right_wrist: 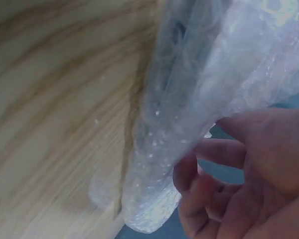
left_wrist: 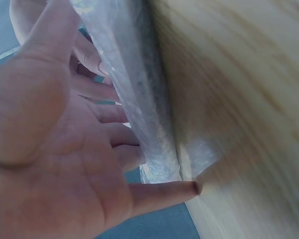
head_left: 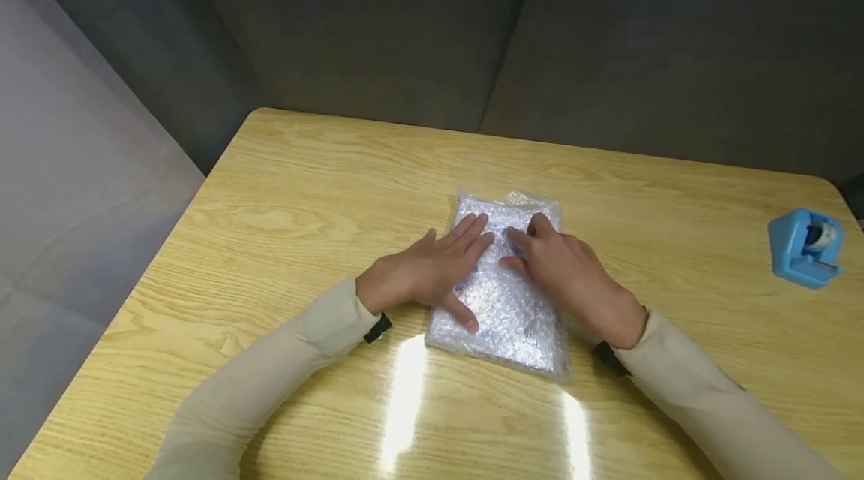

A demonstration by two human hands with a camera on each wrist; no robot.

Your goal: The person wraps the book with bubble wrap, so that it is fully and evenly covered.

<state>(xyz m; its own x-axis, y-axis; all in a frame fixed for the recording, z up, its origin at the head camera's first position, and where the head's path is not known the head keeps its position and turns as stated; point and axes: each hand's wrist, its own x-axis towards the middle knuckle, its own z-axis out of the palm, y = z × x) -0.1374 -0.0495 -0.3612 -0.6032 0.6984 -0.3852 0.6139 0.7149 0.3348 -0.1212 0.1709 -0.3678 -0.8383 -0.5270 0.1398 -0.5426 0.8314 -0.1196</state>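
A flat rectangular package in bubble wrap [head_left: 506, 322] lies on the wooden table, its contents blurred by the wrap. My left hand [head_left: 442, 266] rests on its left half, fingers spread and thumb pointing toward the near edge. In the left wrist view the little finger reaches past the package's side [left_wrist: 134, 74] to the tabletop. From the right, my right hand [head_left: 560, 262] touches the upper middle of the wrap with its index finger, the thumb apart from it. The right wrist view shows its other fingers [right_wrist: 189, 209] bent beside the wrapped edge [right_wrist: 164, 134].
A blue tape dispenser [head_left: 796, 247] with a roll in it stands near the table's right edge. Dark panels [head_left: 378, 37] rise behind the wooden table [head_left: 304, 187], and a pale grey surface [head_left: 74, 202] borders it on the left.
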